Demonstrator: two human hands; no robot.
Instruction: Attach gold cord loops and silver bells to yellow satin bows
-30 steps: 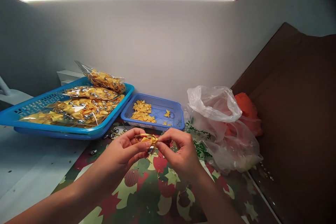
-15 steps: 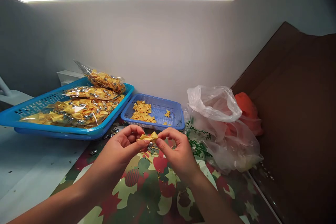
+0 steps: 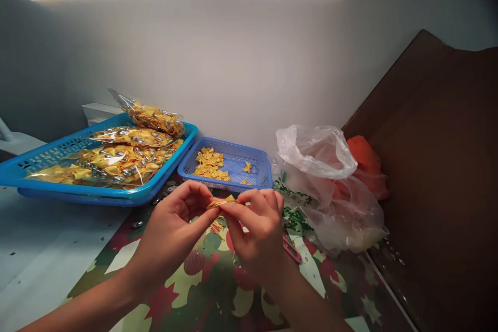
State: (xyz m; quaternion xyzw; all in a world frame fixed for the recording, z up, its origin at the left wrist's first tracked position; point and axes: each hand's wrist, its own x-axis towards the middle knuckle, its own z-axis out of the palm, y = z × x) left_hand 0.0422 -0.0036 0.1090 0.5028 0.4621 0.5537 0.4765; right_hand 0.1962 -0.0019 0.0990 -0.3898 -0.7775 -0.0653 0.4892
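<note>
My left hand (image 3: 175, 225) and my right hand (image 3: 254, 228) meet over the table, both pinching a small yellow ribbon bow (image 3: 221, 201) between thumb and fingertips. A thin gold thread runs off the bow toward my left fingers. Behind the hands stands a small blue basket (image 3: 257, 179) with several loose yellow bows (image 3: 210, 163) in it. A red-handled tool (image 3: 291, 249) lies on the mat just right of my right hand.
A large blue tray (image 3: 39, 158) at the left holds clear bags of yellow bows (image 3: 116, 158). Crumpled plastic bags (image 3: 330, 187) sit at the right, beside a brown cardboard wall (image 3: 436, 166). A leaf-patterned mat (image 3: 218, 290) covers the table under my hands.
The gold loop seen a second ago has been drawn tight. Both hands have risen a little and closed in on the bow; the right hand turned, uncovering the red-handled tool.
</note>
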